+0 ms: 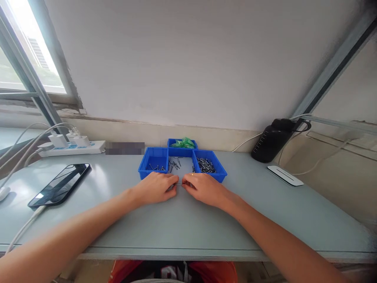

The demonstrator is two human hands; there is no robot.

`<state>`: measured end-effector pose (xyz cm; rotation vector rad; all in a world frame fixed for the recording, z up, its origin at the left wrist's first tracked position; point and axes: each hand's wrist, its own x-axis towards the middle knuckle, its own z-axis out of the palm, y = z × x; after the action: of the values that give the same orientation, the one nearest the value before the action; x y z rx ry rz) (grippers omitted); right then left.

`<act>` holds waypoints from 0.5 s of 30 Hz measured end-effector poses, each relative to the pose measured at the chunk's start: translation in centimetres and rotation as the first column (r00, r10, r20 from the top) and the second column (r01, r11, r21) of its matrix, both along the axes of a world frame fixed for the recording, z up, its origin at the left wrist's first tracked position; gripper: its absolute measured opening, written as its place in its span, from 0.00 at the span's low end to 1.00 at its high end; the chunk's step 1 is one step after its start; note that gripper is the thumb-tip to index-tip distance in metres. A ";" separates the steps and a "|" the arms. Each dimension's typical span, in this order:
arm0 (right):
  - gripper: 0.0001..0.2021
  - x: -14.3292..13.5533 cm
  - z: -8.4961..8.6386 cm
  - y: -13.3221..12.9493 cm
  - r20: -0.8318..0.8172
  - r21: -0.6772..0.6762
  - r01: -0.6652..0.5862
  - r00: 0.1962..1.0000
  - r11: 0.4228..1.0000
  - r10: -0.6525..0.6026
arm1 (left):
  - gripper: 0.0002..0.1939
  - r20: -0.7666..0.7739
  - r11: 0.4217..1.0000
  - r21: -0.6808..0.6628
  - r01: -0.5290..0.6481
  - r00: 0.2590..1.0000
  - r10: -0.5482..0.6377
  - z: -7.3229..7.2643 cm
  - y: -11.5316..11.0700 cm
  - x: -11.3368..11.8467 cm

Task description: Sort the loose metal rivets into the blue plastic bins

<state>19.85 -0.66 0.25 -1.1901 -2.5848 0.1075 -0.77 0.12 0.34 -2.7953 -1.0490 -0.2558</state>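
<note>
A thin threaded screw (pixel 179 184) bridges the small gap between my two hands, low over the table. My left hand (pixel 156 186) pinches toward one end of it, fingertips closed. At the other end, the fingers of my right hand (pixel 206 188) are also closed in a pinch. Just beyond lie several loose screws (pixel 174 165) on the tabletop between two blue bins. A few screws are in the left blue bin (pixel 141 167); a dense pile of screws (pixel 206 165) fills part of the right blue bin (pixel 222 173). My fingers hide the screw's ends.
Behind stands a third blue bin (pixel 170 144) with a green plastic bag (pixel 185 142). A phone (pixel 60 184) on a cable and a power strip (pixel 92 147) occupy the left. To the right are a black bottle (pixel 268 141) and a flat white device (pixel 284 175).
</note>
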 end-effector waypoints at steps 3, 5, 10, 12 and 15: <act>0.09 0.0 -0.1 0.1 0.002 -0.001 -0.009 1.000 1.000 0.009 | 0.07 0.083 0.998 0.045 0.037 0.996 -0.040 -0.1 0.1 -0.1; 0.09 -0.1 -0.1 0.0 -0.012 -0.016 -0.022 1.000 1.000 0.022 | 0.09 0.111 0.994 0.063 0.092 0.989 -0.098 -0.2 0.2 -0.1; 0.10 -0.3 -0.3 0.0 -0.021 -0.048 -0.034 0.999 0.998 0.033 | 0.10 0.111 0.980 0.072 0.185 0.975 -0.193 -0.4 0.3 -0.2; 0.09 -0.3 -0.3 0.1 -0.026 -0.060 -0.036 0.999 0.998 0.034 | 0.09 0.102 0.982 0.061 0.180 0.977 -0.185 -0.4 0.3 -0.1; 0.08 -0.1 -0.2 0.2 -0.049 -0.094 -0.030 0.998 0.995 0.025 | 0.04 0.087 0.991 0.024 0.134 0.987 -0.136 -0.3 0.2 0.0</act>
<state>19.78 -0.48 0.03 -1.1696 -2.5806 0.2643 -0.81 0.28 0.04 -2.8661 -0.8706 -0.4055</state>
